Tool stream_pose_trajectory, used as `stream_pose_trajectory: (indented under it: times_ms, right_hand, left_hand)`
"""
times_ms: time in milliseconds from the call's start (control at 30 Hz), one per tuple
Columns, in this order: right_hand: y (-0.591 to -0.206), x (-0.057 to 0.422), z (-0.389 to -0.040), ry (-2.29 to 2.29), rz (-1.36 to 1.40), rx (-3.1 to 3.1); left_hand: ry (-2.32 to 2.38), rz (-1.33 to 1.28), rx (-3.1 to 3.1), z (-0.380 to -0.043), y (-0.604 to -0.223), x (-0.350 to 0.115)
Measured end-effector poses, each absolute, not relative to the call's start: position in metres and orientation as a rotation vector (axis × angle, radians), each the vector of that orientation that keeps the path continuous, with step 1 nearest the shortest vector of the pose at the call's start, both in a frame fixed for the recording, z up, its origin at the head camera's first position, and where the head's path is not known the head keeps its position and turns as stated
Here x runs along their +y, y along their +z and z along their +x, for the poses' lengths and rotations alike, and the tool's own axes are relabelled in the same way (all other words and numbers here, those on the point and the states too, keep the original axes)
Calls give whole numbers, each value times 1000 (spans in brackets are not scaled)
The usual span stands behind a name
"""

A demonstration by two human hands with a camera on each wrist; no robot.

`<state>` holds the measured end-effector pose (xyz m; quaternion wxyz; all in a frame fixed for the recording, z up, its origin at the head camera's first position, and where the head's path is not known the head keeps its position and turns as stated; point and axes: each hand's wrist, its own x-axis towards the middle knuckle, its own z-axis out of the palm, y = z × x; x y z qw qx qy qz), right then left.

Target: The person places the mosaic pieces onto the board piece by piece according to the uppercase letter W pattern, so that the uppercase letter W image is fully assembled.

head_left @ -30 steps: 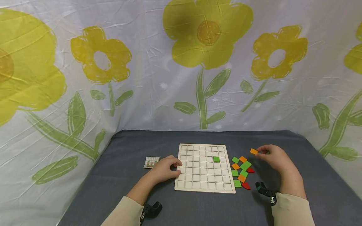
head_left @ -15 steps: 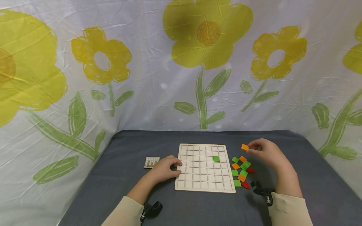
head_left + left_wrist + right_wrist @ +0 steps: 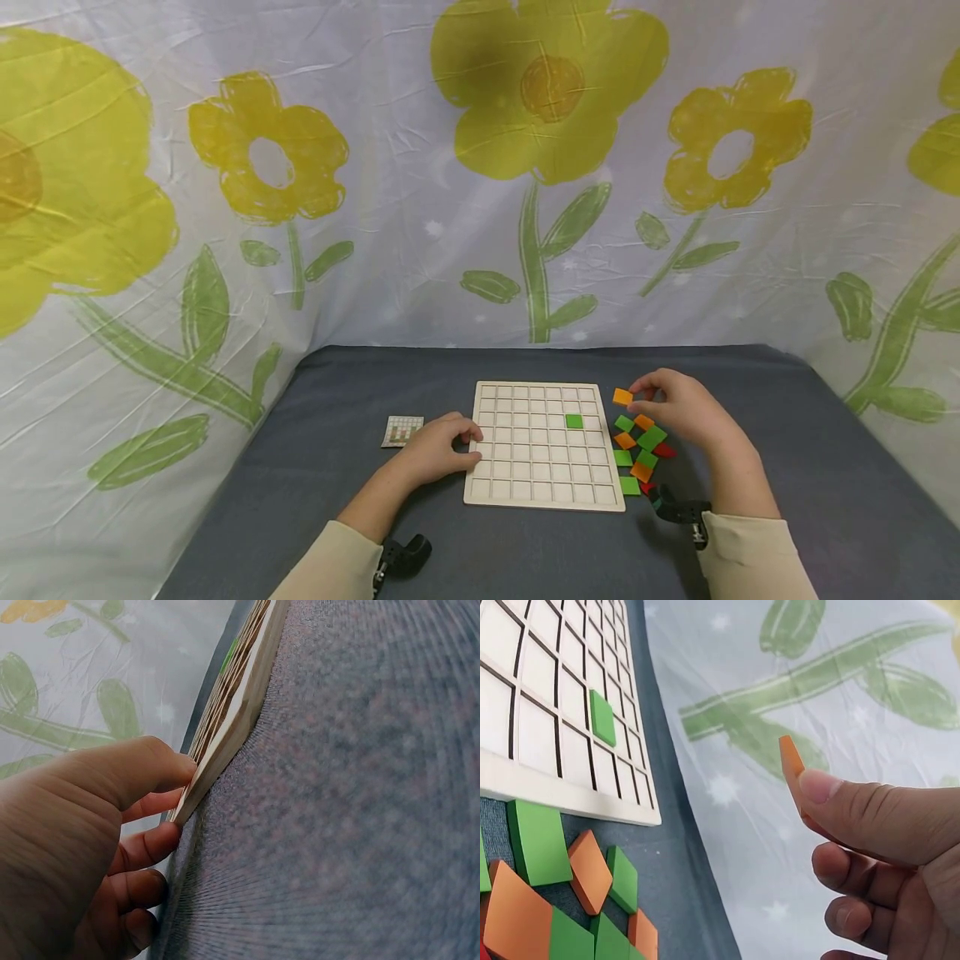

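A wooden grid board (image 3: 540,492) lies on the table, with one green square tile (image 3: 573,422) in a cell toward its right side. At the board's left edge my left hand (image 3: 438,450) pinches the rim between thumb and fingers; the left wrist view shows the thumb (image 3: 161,769) over the edge. My right hand (image 3: 682,408) holds an orange square tile (image 3: 622,397) between thumb and index finger, raised just beyond the board's upper right edge. In the right wrist view that tile (image 3: 791,769) stands nearly edge-on, the other fingers curled below it.
Right of the board lies a loose heap of green tiles (image 3: 628,486), orange tiles (image 3: 641,472) and red pieces (image 3: 664,451). A small card (image 3: 400,429) printed with a grid lies left of the board, by the left hand. A flowered cloth (image 3: 390,250) hangs behind the table.
My right hand has carried the orange tile leftward from beyond the heap to near the board's right edge. The left hand and the board have stayed in place.
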<state>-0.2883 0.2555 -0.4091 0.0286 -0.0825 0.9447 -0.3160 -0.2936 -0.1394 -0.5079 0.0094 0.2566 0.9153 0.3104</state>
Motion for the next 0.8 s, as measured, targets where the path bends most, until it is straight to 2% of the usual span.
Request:
stream_pose_trajectory:
  times_ms: [800]
  right_hand:
    - [-416, 234, -291, -957, -403, 2906]
  left_hand:
    - [977, 792, 2857, -292, -506, -140]
